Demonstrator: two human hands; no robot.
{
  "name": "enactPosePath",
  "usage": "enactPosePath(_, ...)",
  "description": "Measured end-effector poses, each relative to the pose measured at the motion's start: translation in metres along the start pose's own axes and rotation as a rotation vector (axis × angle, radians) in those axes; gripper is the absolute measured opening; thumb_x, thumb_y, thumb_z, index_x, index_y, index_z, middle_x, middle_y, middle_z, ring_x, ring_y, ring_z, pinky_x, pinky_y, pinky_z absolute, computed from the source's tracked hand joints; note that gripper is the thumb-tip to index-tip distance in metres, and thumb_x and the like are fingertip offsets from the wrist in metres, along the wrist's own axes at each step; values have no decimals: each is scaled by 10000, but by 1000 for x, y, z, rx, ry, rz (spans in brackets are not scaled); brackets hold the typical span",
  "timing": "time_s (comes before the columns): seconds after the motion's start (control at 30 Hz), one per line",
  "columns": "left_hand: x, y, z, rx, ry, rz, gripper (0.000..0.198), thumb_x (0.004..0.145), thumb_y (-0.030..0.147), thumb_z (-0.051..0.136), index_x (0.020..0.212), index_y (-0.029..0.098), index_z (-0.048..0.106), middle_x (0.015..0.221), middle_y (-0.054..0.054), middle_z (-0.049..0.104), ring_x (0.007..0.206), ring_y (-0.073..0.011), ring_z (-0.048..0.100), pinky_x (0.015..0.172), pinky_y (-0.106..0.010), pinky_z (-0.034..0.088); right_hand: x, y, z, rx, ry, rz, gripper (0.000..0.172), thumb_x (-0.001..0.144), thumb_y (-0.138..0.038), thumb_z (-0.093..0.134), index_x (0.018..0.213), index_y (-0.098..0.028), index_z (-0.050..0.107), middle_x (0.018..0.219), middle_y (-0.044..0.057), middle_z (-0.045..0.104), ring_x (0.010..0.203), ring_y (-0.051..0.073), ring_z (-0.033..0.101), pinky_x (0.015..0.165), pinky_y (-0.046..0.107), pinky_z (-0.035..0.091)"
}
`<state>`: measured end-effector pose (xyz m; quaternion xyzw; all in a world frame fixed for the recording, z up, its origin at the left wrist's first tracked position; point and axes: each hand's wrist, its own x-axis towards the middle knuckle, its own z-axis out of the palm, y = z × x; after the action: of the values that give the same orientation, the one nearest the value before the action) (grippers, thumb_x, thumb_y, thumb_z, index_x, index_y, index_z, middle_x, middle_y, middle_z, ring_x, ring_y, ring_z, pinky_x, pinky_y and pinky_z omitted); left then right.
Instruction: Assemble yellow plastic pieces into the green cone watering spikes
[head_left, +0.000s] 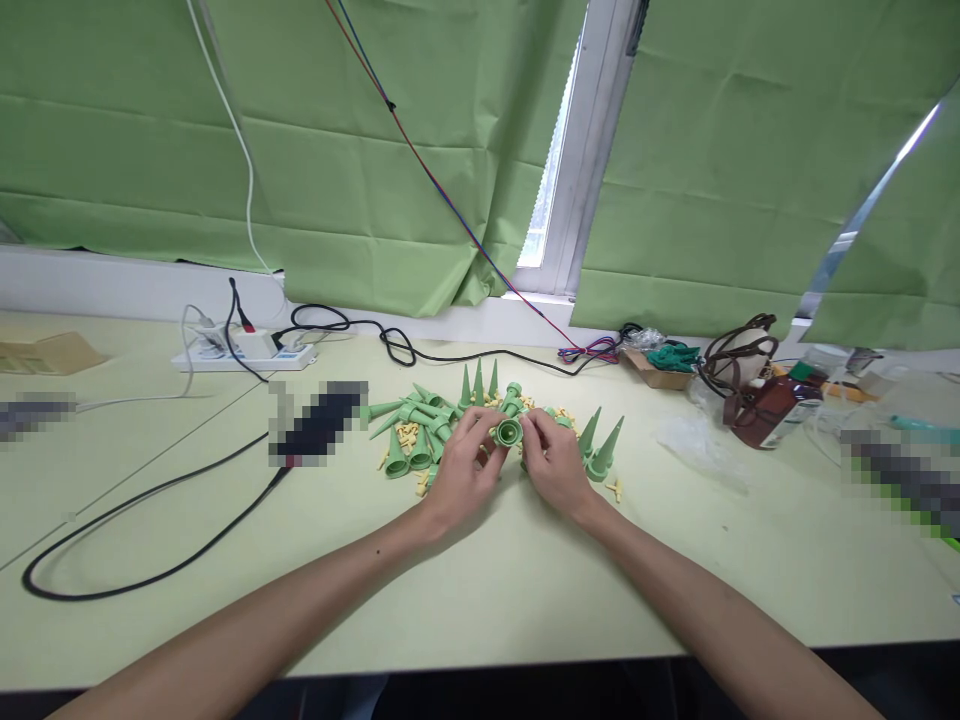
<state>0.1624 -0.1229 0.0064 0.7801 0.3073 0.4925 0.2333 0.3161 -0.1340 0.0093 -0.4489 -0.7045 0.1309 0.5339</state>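
Between both hands, a little above the table, is a green plastic cone-shaped spike (509, 432), its round hollow end turned toward me. My left hand (469, 465) is closed around its left side. The fingers of my right hand (553, 462) are pinched together at its right rim; whether they hold a smaller part there is hidden. Behind and left of my hands lies a heap of similar green spikes (397, 460) with small yellow T-shaped pieces (409, 436) among them. To the right, a few green spikes (604, 452) stand point up near a loose yellow piece (614, 490).
A black cable (150, 588) loops over the table at left, joined to a blurred dark device (322, 420). A power strip (247, 355) sits at the back. At right are a clear plastic bag (701, 445), a brown bottle (772, 408) and a cardboard box (660, 372).
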Motion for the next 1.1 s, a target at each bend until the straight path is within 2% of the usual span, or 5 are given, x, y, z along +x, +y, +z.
enactPosePath(0.27, 0, -3, 0, 28, 30, 1, 270, 886, 91, 489, 1097, 232, 581, 1095, -50, 515, 697, -87, 555, 539, -195, 491, 0, 1, 1, -2, 1, -22, 278, 1009, -312, 393, 756, -213, 449, 590, -51, 402, 517, 120, 381, 549, 262, 307)
enactPosePath(0.43, -1, -7, 2, 35, 82, -87, 301, 840, 113, 550, 1115, 225, 501, 1093, -41, 558, 717, -103, 582, 614, -235, 502, -1, 0, 2, 23, -7, -14, 266, 1005, -322, 412, 766, -214, 460, 587, -52, 415, 507, 118, 387, 546, 260, 312)
enactPosePath(0.67, 2, -2, 0, 1, 84, -227, 138, 846, 248, 595, 804, 197, 474, 704, 33, 533, 565, -97, 498, 520, -213, 406, -1, 1, 3, 43, 7, 11, 269, 1006, -345, 413, 779, -216, 476, 582, -50, 427, 510, 123, 402, 548, 260, 326)
enactPosePath(0.83, 3, 2, 1, -146, 6, -306, 148, 898, 294, 533, 789, 194, 518, 553, 44, 529, 477, -110, 497, 490, -232, 404, -1, 1, 2, 47, 28, 7, 257, 1007, -341, 414, 802, -210, 497, 603, -45, 452, 523, 120, 415, 560, 257, 343)
enactPosePath(1.1, 6, -2, 1, -507, 6, -474, 472, 937, 627, 412, 822, 189, 543, 528, -11, 575, 443, -162, 556, 424, -279, 437, -1, 2, 2, 72, -13, 29, 237, 998, -351, 431, 840, -208, 534, 620, -33, 486, 537, 126, 447, 544, 253, 364)
